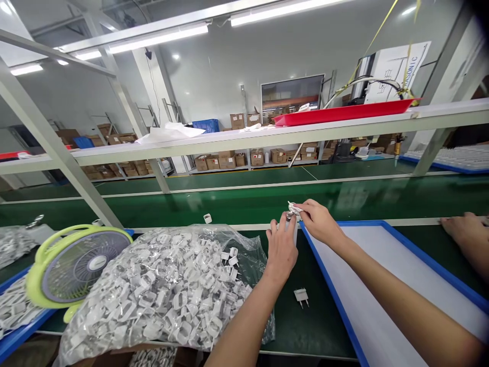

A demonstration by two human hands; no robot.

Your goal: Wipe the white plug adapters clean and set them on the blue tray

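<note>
My right hand (321,222) is closed, its fingertips pinching a small white plastic piece (293,207). Just below and to the left, my left hand (281,251) has its fingers bent around a white holder with a shiny metal top (289,215); the hand hides most of it, and whether the fingers grip anything else does not show. On the green surface below my hands lies a white two-pin plug (301,295). Left of my forearm, a clear plastic bag (244,244) spreads open, heaped with white plug housings (179,285). Behind the bag sits a single white housing (207,218).
A blue-rimmed white tray (367,275) lies under my right forearm. To the left stands a lime-green fan (87,265), beside another blue tray (23,326) of white parts. A shelf rail crosses ahead, bearing a red tray (344,113). Another person's hand (466,237) rests at right.
</note>
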